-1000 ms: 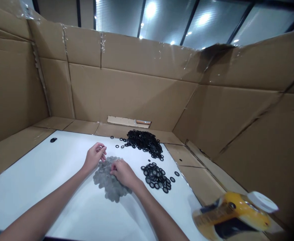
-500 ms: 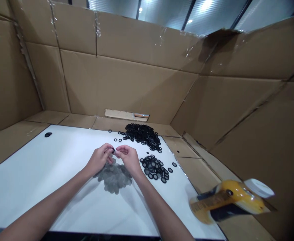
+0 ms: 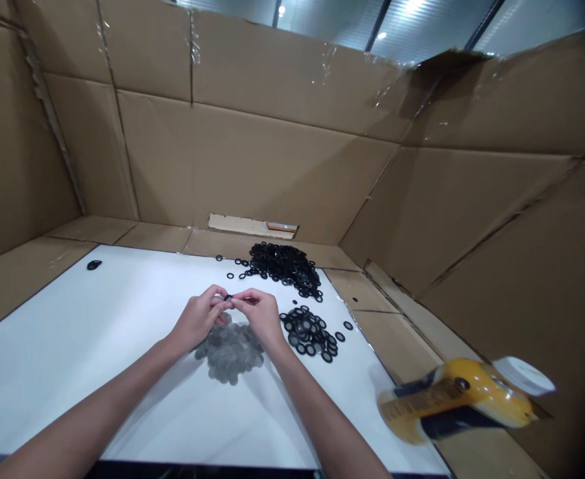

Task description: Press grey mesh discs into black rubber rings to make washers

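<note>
My left hand (image 3: 201, 316) pinches a small black ring (image 3: 229, 297) between thumb and fingers. From the other side my right hand (image 3: 258, 315) meets it, its fingertips closed on the ring's right edge. Fingers cover most of the ring, so whether a disc sits inside it cannot be made out. Just below both hands lies a heap of grey translucent discs (image 3: 230, 356). Right of my right hand is a pile of black rings with grey centres (image 3: 307, 330). Farther back stands a larger mound of black rings (image 3: 282, 266).
A yellow bottle (image 3: 452, 396) with a white cap stands at the right edge of the white table (image 3: 63, 346). A few black rings (image 3: 94, 265) lie at the far left corner. Cardboard walls (image 3: 272, 153) enclose the table's back and sides.
My fingertips have come closer together, and the right ones now press against the ring. The camera view has shifted slightly; the piles look the same.
</note>
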`<act>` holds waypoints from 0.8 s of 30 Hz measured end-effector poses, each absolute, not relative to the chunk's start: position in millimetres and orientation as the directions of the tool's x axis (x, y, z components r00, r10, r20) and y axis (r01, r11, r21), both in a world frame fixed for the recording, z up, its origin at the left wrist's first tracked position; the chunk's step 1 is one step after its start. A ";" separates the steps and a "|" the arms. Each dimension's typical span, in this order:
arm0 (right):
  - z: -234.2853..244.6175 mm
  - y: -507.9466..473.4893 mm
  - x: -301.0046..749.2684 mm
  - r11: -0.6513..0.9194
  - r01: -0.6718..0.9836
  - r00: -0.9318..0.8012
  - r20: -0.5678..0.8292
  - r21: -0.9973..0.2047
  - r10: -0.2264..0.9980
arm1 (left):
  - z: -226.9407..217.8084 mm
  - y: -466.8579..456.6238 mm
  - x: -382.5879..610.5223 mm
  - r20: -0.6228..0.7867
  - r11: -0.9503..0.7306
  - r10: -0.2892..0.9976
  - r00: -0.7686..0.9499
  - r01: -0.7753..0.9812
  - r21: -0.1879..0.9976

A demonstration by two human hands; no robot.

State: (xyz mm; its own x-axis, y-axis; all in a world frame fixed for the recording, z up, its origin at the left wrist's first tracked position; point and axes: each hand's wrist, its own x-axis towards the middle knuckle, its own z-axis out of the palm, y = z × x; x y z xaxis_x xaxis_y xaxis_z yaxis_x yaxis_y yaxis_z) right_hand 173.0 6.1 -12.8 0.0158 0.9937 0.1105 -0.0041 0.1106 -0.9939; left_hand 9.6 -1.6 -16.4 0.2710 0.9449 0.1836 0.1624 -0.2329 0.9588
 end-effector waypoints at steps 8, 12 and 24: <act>-15.2 7.4 174.2 0.054 -0.055 -0.071 0.058 -0.997 0.996 | -19.1 5.3 7.4 0.152 -0.174 0.913 0.378 0.025 0.984; -14.2 4.9 172.8 0.064 -0.066 -0.090 0.070 -0.996 0.993 | -19.1 8.6 9.8 0.124 -0.111 0.925 0.359 -0.056 0.992; -11.7 0.6 170.3 0.167 -0.083 -0.109 0.176 -0.982 0.978 | -13.6 4.8 14.8 0.037 0.028 0.947 0.318 -0.197 0.980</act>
